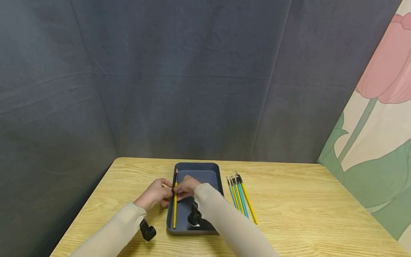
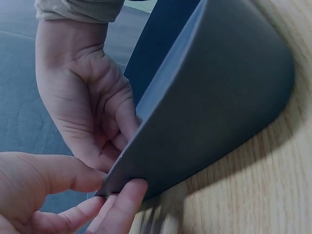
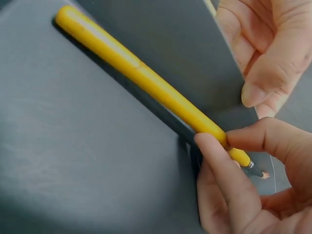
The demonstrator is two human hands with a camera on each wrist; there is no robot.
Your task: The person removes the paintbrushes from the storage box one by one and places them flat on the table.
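Note:
Inside a dark grey rectangular tray (image 1: 203,175), a yellow-handled paintbrush (image 1: 174,214) lies lengthwise along the left wall, bristles toward the far end. My right hand (image 1: 187,185) reaches over the tray and pinches the brush (image 3: 170,100) between thumb and fingers, near the ferrule end. At the tray's left side, my left hand (image 1: 157,192) holds the rim; in the left wrist view its thumb is at the edge and its fingers lie against the outer wall (image 2: 214,92). Both hands are close together, with the rim between them.
Right of the tray, several paintbrushes (image 1: 246,198) with yellow and turquoise handles lie side by side on the wooden table (image 1: 298,207). A dark grey curtain (image 1: 179,89) hangs behind the table, and a flower-patterned panel (image 1: 382,142) stands at the right.

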